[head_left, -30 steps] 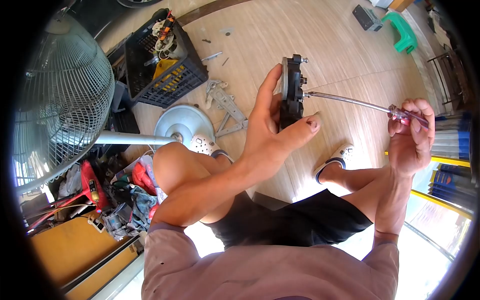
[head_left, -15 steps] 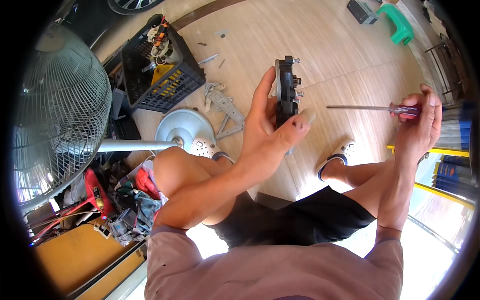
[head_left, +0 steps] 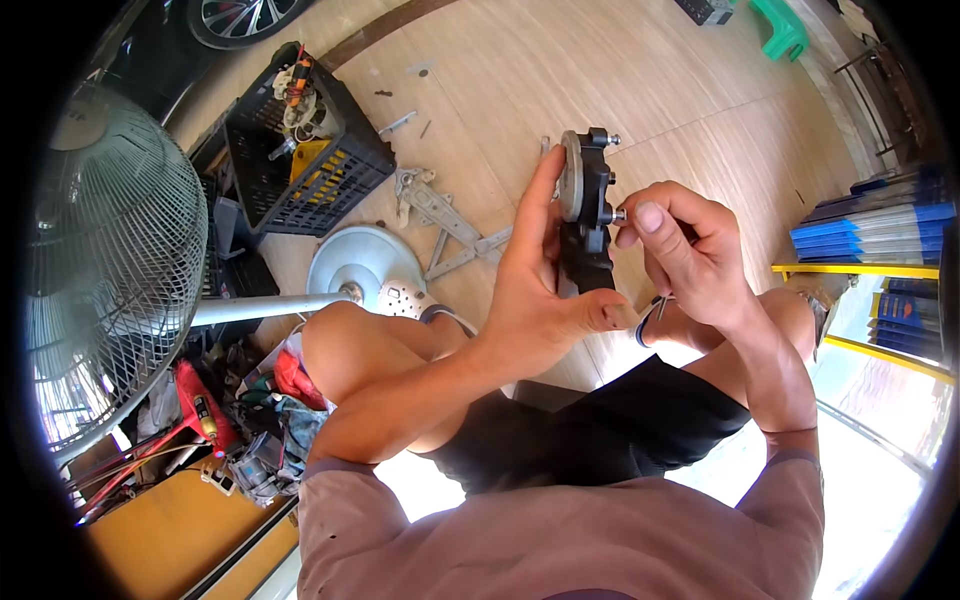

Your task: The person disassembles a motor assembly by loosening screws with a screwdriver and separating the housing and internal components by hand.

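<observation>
A black mechanical part (head_left: 590, 240) with a round metal disc on its left side is held upright in my left hand (head_left: 535, 300). Several bolts stick out of the part's right side. My right hand (head_left: 700, 250) is at one of these bolts (head_left: 617, 215), its thumb and index finger closed around the bolt's end. Below the right hand's curled fingers a short bit of thin metal shaft (head_left: 661, 299) shows; the screwdriver's handle is hidden.
On the left stand a fan (head_left: 120, 260) and a black crate (head_left: 335, 175) of parts. A metal bracket (head_left: 445, 215) lies on the floor (head_left: 500, 80) near the fan base (head_left: 370, 255). Blue-edged stacks (head_left: 870, 235) fill a yellow rack (head_left: 860, 268) at right. A green stool (head_left: 780, 28) lies at top right.
My right hand has moved left from beside the rack to the part's bolt. The screwdriver shaft, earlier pointing at the part, now shows only below the hand. My left hand still holds the part.
</observation>
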Tool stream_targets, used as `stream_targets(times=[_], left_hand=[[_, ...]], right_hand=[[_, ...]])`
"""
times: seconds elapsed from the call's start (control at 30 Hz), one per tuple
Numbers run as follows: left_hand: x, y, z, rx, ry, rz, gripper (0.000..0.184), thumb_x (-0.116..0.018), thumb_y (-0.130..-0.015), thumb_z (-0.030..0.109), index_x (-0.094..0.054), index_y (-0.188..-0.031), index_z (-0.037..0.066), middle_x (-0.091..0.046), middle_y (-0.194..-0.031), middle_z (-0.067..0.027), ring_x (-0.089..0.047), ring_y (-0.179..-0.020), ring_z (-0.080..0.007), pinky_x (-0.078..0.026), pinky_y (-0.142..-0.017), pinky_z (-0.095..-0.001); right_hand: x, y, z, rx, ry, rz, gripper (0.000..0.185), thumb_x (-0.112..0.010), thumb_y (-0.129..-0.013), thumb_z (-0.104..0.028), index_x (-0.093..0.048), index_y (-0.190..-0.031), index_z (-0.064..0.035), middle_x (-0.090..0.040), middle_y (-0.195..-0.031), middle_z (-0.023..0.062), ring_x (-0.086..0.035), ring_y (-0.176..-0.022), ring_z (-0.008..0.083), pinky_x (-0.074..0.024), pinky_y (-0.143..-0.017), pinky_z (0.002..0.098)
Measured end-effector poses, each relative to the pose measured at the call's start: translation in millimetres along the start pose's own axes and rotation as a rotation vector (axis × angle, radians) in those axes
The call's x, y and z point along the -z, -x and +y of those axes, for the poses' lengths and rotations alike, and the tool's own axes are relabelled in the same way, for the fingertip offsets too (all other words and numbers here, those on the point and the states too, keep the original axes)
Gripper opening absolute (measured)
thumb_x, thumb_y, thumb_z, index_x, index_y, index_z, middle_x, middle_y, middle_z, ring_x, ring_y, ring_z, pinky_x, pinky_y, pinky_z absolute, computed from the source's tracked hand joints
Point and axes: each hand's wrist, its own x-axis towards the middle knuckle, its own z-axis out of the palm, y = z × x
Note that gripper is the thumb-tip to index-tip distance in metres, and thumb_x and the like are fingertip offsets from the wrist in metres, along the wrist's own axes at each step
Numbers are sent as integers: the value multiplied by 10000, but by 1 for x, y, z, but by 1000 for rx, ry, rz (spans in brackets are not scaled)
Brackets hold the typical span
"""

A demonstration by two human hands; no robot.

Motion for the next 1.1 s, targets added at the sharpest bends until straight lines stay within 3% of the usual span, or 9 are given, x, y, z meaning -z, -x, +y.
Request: stream_targets(times=[0.27,0.37,0.47,0.67,0.77,1.1], left_hand=[[1,-1,3,-3,-25,-4,1260,-903,-700,360,-44,-1572,64,-474,-1269,-94,-501,-1160,-186,-423,-980,-316],[3,0,0,13,-44,23,1280,-911,-675,423,-71,-1577,77,-504,-1351,-132,-521,-1229,-227,-418,-1049,-385],[3,1,0,21,-88,14,1281,-906,-676,441,-74,-1576,67,-509,-1341,-142,-528,-1206,-223,-426,-1023,-372],[3,0,-2,-26,-44,21,1263,-893,-695,451,-77,-1573,54,-519,-1327,-149,-532,-1180,-210,-426,-997,-352],[6,-1,2,1,-34,-52,1235,-878,-723,394,-51,-1561,23,-425,-1378,-127,-461,-1261,-221,-393,-1055,-345],[4,0,5,45,-16,-27,1208,-881,-735,357,-67,-1562,19,-466,-1294,-137,-516,-1187,-205,-445,-993,-319]], right_hand=[[-3,-6,4,57,42,1,244,-579,-1018,-244,-668,-1008,-17,-687,-768,8,-501,-545,27,-389,-461,202],[-3,-8,6,7,-12,-26,227,-594,-1010,-229,-669,-1009,-15,-682,-762,8,-504,-549,28,-393,-464,201],[-3,-7,7,50,13,-25,205,-609,-1001,-209,-667,-1004,-12,-677,-768,12,-511,-564,31,-398,-479,196],[-9,-7,11,144,-75,34,126,-676,-933,-51,-649,-1049,-10,-672,-804,13,-550,-621,26,-411,-522,186],[-6,-5,10,141,-27,46,178,-693,-903,7,-641,-1072,-10,-668,-821,8,-556,-633,15,-409,-528,177],[-3,-5,17,205,34,65,220,-719,-864,47,-654,-1065,-14,-663,-835,-8,-510,-599,-16,-375,-514,157]])
